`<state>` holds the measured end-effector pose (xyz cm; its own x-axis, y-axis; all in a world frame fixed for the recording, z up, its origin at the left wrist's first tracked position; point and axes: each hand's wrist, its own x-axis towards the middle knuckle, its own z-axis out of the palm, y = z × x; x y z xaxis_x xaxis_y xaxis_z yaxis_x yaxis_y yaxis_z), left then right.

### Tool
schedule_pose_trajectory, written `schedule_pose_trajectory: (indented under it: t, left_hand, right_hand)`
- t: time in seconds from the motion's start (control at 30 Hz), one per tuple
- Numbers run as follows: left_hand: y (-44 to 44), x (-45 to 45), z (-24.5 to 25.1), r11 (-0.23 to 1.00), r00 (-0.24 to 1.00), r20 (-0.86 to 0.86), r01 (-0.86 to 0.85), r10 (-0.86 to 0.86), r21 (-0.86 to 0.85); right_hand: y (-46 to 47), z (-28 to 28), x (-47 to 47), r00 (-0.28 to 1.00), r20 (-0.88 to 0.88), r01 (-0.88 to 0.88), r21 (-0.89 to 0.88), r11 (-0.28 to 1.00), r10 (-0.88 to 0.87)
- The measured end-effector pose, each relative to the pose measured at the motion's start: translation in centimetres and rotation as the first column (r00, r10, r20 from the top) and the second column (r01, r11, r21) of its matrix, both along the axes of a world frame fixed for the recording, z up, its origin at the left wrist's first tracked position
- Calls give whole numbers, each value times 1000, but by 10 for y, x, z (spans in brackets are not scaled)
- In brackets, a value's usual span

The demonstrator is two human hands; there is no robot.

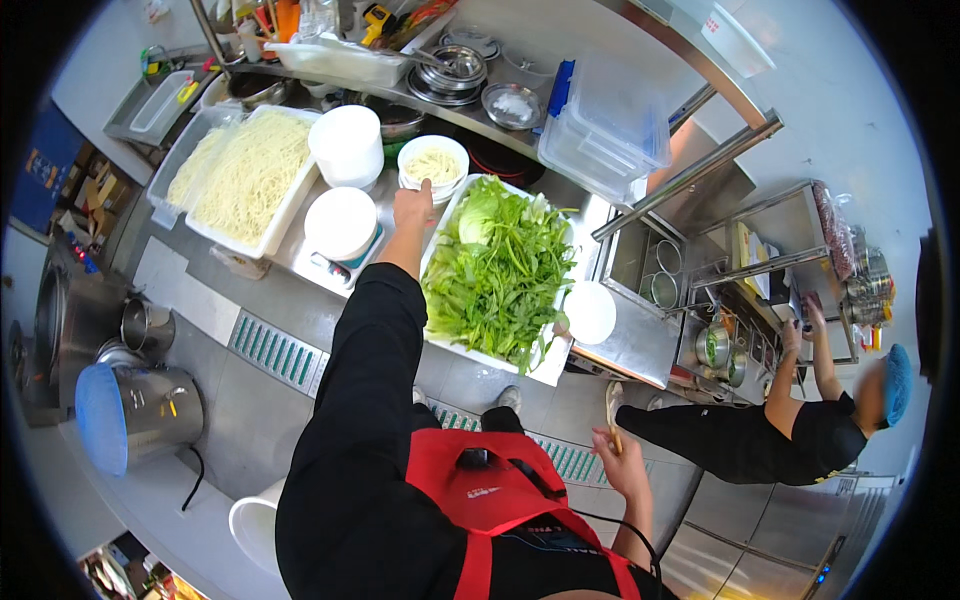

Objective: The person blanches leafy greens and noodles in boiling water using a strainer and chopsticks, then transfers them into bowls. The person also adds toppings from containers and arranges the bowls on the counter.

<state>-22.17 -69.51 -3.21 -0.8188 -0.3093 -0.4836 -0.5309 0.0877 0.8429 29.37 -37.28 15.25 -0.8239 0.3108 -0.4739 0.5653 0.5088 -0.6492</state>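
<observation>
My left hand (pixel 415 207) is at the near rim of a stack of white bowls (pixel 433 163), the top one holding pale noodles; its grip is partly hidden. My right hand (pixel 624 463) is low at my right side, with the fingers curled round a thin brown stick-like item (pixel 616 439). Left of the bowls stand a tall white stack of containers (pixel 346 145) and a white round container (pixel 340 223) on a scale (pixel 373 253). Noodles (pixel 251 169) fill a white bin farther left. A white tray (pixel 442 344) of leafy greens (pixel 504 274) lies right of my left arm.
A white round lid or container (pixel 589 312) is beside the greens. Metal bowls (pixel 452 69) and clear plastic boxes (pixel 606 127) rest on the shelf behind. A co-worker (pixel 795 435) in a blue hair cover stands at the right. A steel pot (pixel 157 412) stands lower left.
</observation>
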Motion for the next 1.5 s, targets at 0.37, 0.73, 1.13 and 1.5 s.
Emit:
schedule_pose_trajectory:
  t: [0.37, 0.73, 1.13, 1.5]
  left_hand:
    - [8, -72, -68, 869, 960, -276, -90, -56, -487]
    - [12, 144, 65, 938, 860, -468, -33, 203, 346]
    - [322, 333, 121, 723, 987, -118, 158, -107, 672]
    - [637, 116, 21, 664, 782, -160, 603, -603, 443]
  right_hand:
    - [10, -1, 32, 972, -97, 216, 27, 976, -213]
    - [171, 51, 52, 708, -668, 326, 18, 945, -231]
    - [346, 41, 106, 494, -731, 343, -335, 878, -471]
    - [378, 25, 148, 298, -631, 670, -396, 628, -716]
